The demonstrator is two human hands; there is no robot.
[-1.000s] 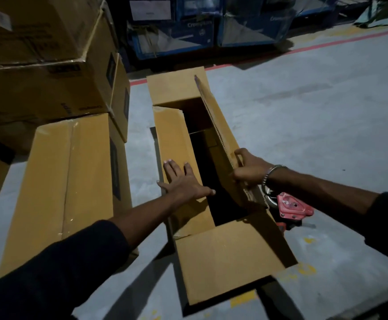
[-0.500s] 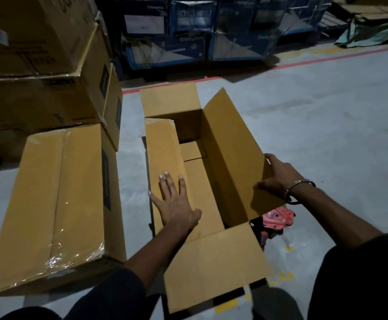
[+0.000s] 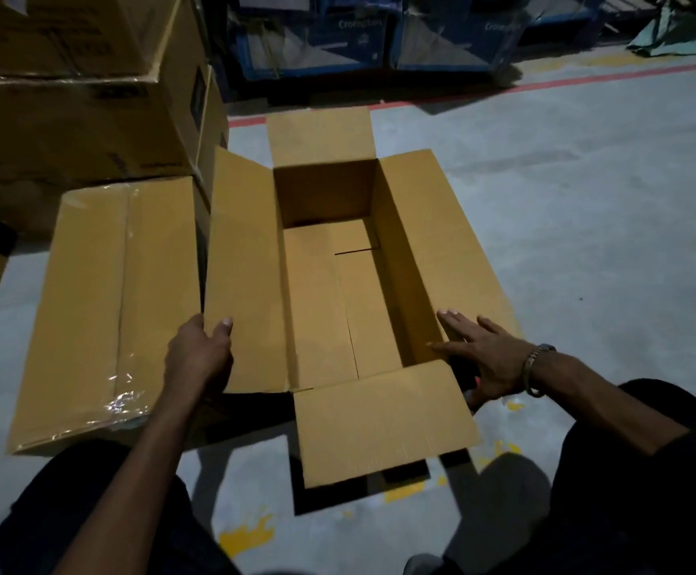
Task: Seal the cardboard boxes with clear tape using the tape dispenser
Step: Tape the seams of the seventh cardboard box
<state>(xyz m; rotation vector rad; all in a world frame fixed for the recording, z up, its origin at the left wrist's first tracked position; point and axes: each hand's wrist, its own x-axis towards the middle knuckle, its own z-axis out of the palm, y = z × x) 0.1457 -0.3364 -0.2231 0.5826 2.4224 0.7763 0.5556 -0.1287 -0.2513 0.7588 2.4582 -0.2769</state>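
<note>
I see the open cardboard box (image 3: 338,292) on the grey concrete floor (image 3: 587,201) between my two hands, all four top flaps folded outward; my left hand (image 3: 197,350) pinches the near end of the left long flap (image 3: 242,276), thumb on its upper face and fingers curled under the edge; my right hand (image 3: 479,354) lies flat and spread on the near end of the right long flap (image 3: 441,251), gripping nothing, a metal bracelet (image 3: 531,367) at the wrist. The board is smooth, matte, tan corrugate, creased straight; the box is a long rectangle whose long axis runs away from me, its mouth facing up, its bottom flaps meeting along a centre seam. Just beside it on the left lies a sealed box (image 3: 101,305) with glossy clear tape (image 3: 124,284) down its top; I cannot make out the tape dispenser.
</note>
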